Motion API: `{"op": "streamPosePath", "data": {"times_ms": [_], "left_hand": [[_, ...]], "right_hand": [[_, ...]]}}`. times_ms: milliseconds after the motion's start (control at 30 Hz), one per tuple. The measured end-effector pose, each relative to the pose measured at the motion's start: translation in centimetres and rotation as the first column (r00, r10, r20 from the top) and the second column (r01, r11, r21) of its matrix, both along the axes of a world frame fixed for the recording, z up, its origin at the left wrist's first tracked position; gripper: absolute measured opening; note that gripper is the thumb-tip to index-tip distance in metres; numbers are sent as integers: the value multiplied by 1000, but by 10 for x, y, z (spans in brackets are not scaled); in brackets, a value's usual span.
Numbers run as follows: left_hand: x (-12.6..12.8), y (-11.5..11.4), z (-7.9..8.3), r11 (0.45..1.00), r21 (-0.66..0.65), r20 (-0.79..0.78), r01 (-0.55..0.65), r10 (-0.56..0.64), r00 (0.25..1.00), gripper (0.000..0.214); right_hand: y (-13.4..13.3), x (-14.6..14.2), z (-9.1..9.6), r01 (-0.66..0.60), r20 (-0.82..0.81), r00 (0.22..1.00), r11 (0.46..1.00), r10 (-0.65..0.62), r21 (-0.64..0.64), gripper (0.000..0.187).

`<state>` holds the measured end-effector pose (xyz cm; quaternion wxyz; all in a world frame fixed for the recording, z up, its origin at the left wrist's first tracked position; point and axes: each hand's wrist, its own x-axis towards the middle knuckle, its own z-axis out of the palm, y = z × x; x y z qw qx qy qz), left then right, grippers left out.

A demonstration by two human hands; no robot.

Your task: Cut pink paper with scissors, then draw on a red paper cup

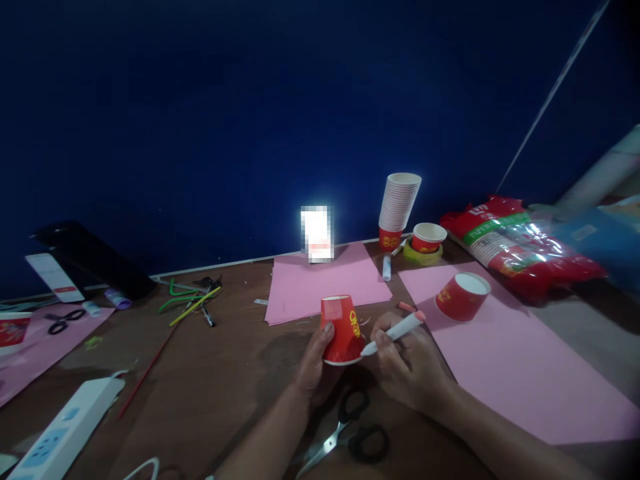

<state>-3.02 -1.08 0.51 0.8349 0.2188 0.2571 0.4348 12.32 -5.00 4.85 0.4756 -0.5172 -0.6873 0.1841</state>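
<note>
My left hand is closed around a red paper cup turned upside down, its white rim at the bottom and yellow characters on its side. The thumb presses on the cup's left side. In my right hand is a white marker with a reddish end, its tip at the cup's lower right edge; I cannot tell whether it touches. A small red piece, perhaps the marker's cap, shows by the right fingers. Black-handled scissors lie on the table below the cup.
Pink paper sheets lie ahead, with another pink sheet at right bearing a red cup. Behind stand stacked cups, a cup on a tape roll and a red package. Left are straws and a power strip.
</note>
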Motion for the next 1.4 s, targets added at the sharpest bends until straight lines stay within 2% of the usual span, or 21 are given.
{"op": "streamPosePath", "data": {"times_ms": [200, 467, 700, 967, 1133, 1233, 1333, 1400], "left_hand": [[0, 0, 0, 1000, -5, 9, 6, -6, 1000, 45], [-2, -1, -5, 1000, 2, -2, 31, -31, 1000, 37], [-2, 0, 1, 994, -108, 26, -26, 29, 999, 38], [1, 3, 4, 1000, -10, -4, 30, -30, 1000, 51], [1, 1, 3, 994, 110, -43, -7, 12, 999, 59], [0, 0, 4, 986, 166, -57, -26, 36, 998, 54], [0, -1, 4, 990, 140, -65, -19, 29, 997, 40], [0, -1, 3, 993, 118, -54, -15, 21, 998, 41]], "right_hand": [[1, 0, 6, -9, -16, 1000, 1000, 9, 4, 22], [-1, 1, -8, 47, -166, 985, 999, -48, -11, 20], [1, 2, 1, -8, -50, 999, 1000, 8, 6, 22], [-1, -1, 4, -3, 7, 1000, 999, 3, 40, 22], [-2, -1, 4, -20, 108, 994, 996, 11, 90, 21], [-2, 0, 2, -13, 127, 992, 995, 0, 96, 22], [-2, 1, 0, 18, 112, 993, 995, -29, 99, 21], [-2, 2, -2, 44, 82, 995, 994, -52, 96, 21]]}}
